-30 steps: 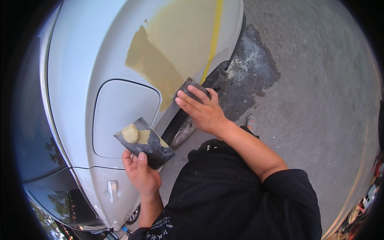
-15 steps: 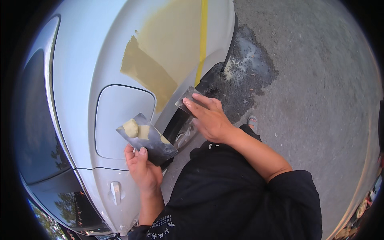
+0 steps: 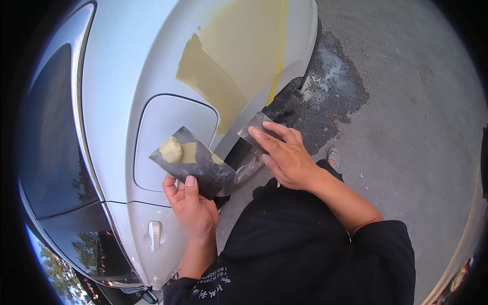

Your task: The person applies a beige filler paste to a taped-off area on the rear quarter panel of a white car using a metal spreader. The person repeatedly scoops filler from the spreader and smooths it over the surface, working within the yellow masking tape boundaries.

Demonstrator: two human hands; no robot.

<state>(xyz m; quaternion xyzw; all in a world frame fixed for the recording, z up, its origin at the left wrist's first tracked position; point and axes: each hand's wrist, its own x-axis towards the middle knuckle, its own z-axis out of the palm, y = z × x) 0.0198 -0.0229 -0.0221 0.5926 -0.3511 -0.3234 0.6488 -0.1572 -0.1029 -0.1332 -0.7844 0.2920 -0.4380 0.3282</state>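
My left hand [image 3: 193, 208] grips a dark square board [image 3: 198, 178] by its lower edge, thumb on top; a pale yellow lump of putty [image 3: 171, 150] and a thinner smear sit on it, in front of the fuel flap [image 3: 170, 112]. My right hand [image 3: 290, 160] holds a thin dark rectangular spreader [image 3: 254, 126] with its fingertips on its face, just off the lower edge of the white car panel [image 3: 117, 61]. On that panel is a darker tan patch of filler [image 3: 203, 76] within a lighter yellowish area, beside a vertical yellow strip [image 3: 277, 61].
A door handle [image 3: 154, 236] and dark window glass [image 3: 53, 137] are on the left. A black lower trim [image 3: 284, 96] borders the panel. Grey pavement [image 3: 412, 127] with a dark wet stain [image 3: 338, 86] lies at the right. My sandalled foot [image 3: 333, 157] shows below.
My right hand, with the spreader, has drawn down and away from the filler patch. My left hand holds the board much as before, slightly shifted as the view moved.
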